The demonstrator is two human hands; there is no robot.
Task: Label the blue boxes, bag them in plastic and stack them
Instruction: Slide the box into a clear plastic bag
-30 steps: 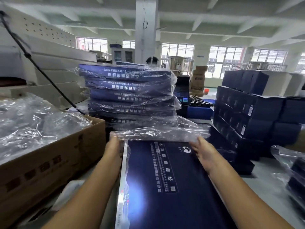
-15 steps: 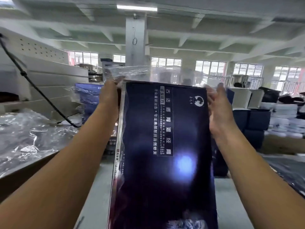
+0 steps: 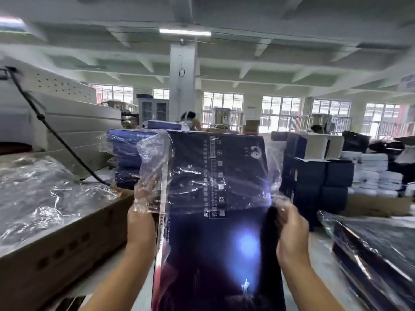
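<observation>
I see both of my hands up at the one blue box [image 3: 213,261] I am holding in front of me, above the table [image 3: 318,261]. My left hand [image 3: 140,225] has its fingers curled on the rim of the single plastic bag [image 3: 197,176] at the box's left edge. My right hand [image 3: 292,232] pinches the same rim at the right edge, fingers bunched on the film. The box stands nearly on end, its long axis running from me up and away, printed face toward me and the logo end farthest off. The bag covers the far half and the near half is bare. Behind it on the left is a stack of bagged boxes [image 3: 128,153]; I cannot count them. On the right stand unbagged dark boxes [image 3: 314,176], and left of me is one cardboard carton [image 3: 67,239] of loose plastic.
</observation>
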